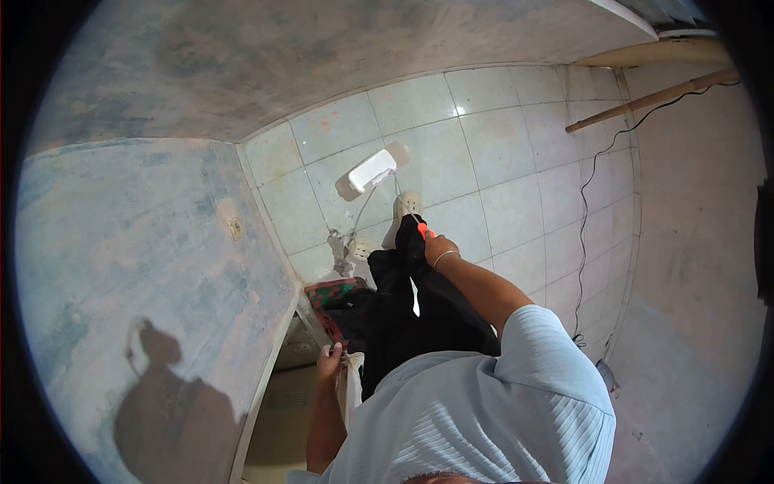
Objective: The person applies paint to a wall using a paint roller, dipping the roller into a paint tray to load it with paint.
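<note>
My right hand (441,247) is wrapped round the orange handle (426,231) of a tool with a thin metal rod. The rod slants down past my right shoe (409,203) towards a white, rounded oblong piece (372,170) low over the floor tiles, with brownish shadow at both its ends. At the doorway on the left, my left hand (330,356) has its fingers curled beside a white edge (353,379); what they hold, if anything, I cannot make out.
A patterned mat (326,302) lies by the doorway near my left shoe (360,249). Mottled painted walls (153,218) enclose the tiled floor (516,185). Towards the right, a black cable (584,234) runs along the floor, and a wooden pole (637,103) juts in at the upper right.
</note>
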Tool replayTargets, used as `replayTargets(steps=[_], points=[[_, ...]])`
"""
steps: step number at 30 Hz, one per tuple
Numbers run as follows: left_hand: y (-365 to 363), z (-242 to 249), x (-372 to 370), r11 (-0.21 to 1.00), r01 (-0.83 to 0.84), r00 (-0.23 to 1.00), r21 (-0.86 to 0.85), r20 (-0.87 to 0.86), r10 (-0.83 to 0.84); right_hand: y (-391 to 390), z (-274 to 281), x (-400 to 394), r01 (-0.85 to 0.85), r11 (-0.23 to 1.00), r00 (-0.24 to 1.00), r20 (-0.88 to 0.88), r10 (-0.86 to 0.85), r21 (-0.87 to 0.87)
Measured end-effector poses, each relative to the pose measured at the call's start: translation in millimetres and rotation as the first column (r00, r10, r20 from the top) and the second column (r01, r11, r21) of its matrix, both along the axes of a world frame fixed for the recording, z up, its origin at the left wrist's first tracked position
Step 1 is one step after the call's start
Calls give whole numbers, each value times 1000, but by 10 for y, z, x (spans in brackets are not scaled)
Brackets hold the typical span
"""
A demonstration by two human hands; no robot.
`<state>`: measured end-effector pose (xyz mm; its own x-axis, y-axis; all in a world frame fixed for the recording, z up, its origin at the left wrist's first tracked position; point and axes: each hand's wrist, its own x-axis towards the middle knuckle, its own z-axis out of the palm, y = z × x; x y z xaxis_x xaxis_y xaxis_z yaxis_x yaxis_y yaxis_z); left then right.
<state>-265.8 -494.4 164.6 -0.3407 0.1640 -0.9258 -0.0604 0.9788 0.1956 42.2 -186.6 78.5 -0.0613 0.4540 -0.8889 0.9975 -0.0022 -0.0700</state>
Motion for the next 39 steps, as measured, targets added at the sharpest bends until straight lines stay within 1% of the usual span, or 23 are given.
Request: replayTargets(steps=[1, 3, 4, 6, 8, 10, 11, 13, 15, 17, 18, 19, 21, 22, 24, 25, 27, 28, 30, 31, 34, 36, 39], points=[[10, 10, -11, 1000, 4, 1000, 0, -1, -4, -12, 8, -15, 8, 1000, 1000, -5, -8, -6], [93, 94, -5, 996, 91, 994, 11, -60, -90, -76, 67, 8, 15, 1000, 1000, -27, -15, -3], [203, 195, 7, 996, 91, 994, 14, -62, -90, -111, 101, 14, 18, 1000, 999, -48, -18, 0], [382, 361, 21, 998, 50, 999, -41, -10, -50, -178, 193, -3, -6, 1000, 999, -48, 6, 0], [247, 218, -49, 995, 81, 996, -58, -27, -83, -199, 209, -44, -28, 1000, 998, -48, 28, -3], [143, 102, -88, 991, 112, 992, -76, -41, -115, -177, 176, -124, 16, 1000, 999, -34, -17, -23], [82, 54, -109, 992, 112, 992, -62, -51, -115, -178, 77, -150, 16, 1000, 999, -34, -17, -23], [-3, -19, -159, 993, 113, 991, -47, -68, -116, -164, -161, -227, 91, 996, 996, -22, -91, -5], [-100, -68, -223, 993, 119, 992, -9, -51, -119, -205, -254, -270, 75, 997, 997, -11, -75, 23], [137, 242, -174, 990, 141, 986, -1, -94, -140, -259, -203, -309, 61, 997, 998, 2, -61, 52], [247, 351, -142, 988, 155, 979, 13, -134, -152, -241, -46, -297, 58, 998, 998, -17, -57, 39], [197, 289, -189, 988, 155, 979, 20, -134, -151, -213, 82, -279, 54, 998, 998, -35, -53, 29], [101, 192, -290, 995, 78, 996, -64, -39, -81, -212, 204, -241, 31, 999, 999, -29, -31, 25], [102, 194, -307, 995, 77, 996, -61, -41, -79, -213, 225, -248, 11, 1000, 1000, -26, -10, 14], [110, 242, -330, 998, -7, 1000, -62, -9, 6, -209, 179, -282, 7, 999, 1000, -28, -6, 34], [23, 163, -370, 998, -5, 1000, -62, -8, 4, -197, 136, -292, 5, 998, 1000, -29, -3, 55], [-120, 17, -460, 990, 136, 989, -28, -53, -138, -142, -10, -361, 27, 999, 1000, -15, -26, 48], [-150, 0, -477, 990, 138, 989, -27, -56, -140, -114, -58, -402, 47, 998, 999, -4, -47, 41], [-179, 13, -483, 992, 117, 991, 41, -63, -115, -75, -21, -452, 33, 998, 999, -8, -33, 52], [-169, 40, -489, 992, 119, 991, 44, -64, -116, -57, 37, -473, 18, 998, 1000, -7, -18, 63], [-32, 181, -470, 993, 115, 992, 20, -50, -114, -89, 109, -378, 11, 997, 1000, -19, -10, 79], [73, 295, -432, 1000, 21, 1000, -3, -23, -21, -45, 283, -312, 3, 997, 1000, -13, -2, 79], [35, 231, -465, 1000, -1, 1000, -17, -5, 1, 94, 356, -275, -13, 996, 1000, -10, 14, 84]])
